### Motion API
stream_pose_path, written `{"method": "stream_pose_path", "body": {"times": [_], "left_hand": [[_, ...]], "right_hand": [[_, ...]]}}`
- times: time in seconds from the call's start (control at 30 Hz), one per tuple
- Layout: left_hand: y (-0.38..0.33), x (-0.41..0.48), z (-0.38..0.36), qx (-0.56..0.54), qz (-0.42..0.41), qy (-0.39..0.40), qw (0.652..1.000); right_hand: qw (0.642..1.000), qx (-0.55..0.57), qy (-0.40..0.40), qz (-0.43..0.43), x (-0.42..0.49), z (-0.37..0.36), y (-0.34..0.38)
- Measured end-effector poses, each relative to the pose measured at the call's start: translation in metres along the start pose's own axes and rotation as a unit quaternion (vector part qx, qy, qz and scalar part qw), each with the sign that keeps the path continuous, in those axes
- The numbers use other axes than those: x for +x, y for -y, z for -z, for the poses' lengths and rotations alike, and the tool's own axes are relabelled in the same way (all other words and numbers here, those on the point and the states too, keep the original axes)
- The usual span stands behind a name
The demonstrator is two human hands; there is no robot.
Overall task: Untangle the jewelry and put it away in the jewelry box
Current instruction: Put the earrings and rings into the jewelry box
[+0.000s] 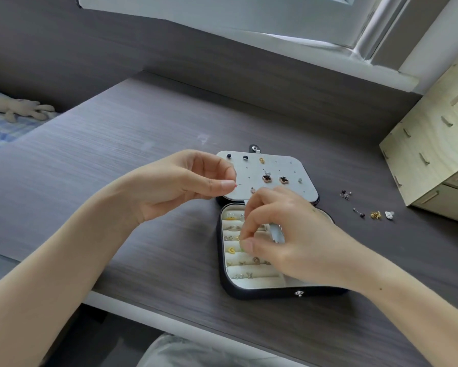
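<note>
Jewelry box (262, 293), black with cream ring rolls (257, 272), open on grey wood-grain desk (143, 144) beneath right hand (289, 242) pinching a tiny piece (242, 247) over the rolls; thin pin-like earring (239, 184) pinched by raised left hand (185, 181) beside grey stud-panel lid (275, 165).

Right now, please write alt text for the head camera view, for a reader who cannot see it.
A person's left hand pinches a thin pin near an open black jewelry box on a grey desk, while the right hand curls its fingers over the ring rolls. A few loose pieces lie on the desk to its right.
</note>
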State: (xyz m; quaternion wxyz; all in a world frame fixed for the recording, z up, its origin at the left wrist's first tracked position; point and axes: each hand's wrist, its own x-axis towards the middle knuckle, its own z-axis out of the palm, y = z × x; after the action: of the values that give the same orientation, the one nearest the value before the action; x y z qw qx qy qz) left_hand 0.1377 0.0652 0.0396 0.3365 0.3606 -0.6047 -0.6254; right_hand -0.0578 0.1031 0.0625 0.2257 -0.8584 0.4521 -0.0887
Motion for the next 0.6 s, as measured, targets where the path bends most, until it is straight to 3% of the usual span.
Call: {"method": "stream_pose_path", "body": {"times": [0.4, 0.6], "left_hand": [[-0.001, 0.0, -0.001, 0.012, 0.001, 0.013, 1.0], [-0.005, -0.003, -0.009, 0.111, 0.006, 0.049, 0.993]], "right_hand": [[0.995, -0.075, -0.045, 0.053, 0.008, -0.01, -0.007], [0.993, -0.022, -0.103, 0.054, -0.003, -0.004, -0.018]]}}
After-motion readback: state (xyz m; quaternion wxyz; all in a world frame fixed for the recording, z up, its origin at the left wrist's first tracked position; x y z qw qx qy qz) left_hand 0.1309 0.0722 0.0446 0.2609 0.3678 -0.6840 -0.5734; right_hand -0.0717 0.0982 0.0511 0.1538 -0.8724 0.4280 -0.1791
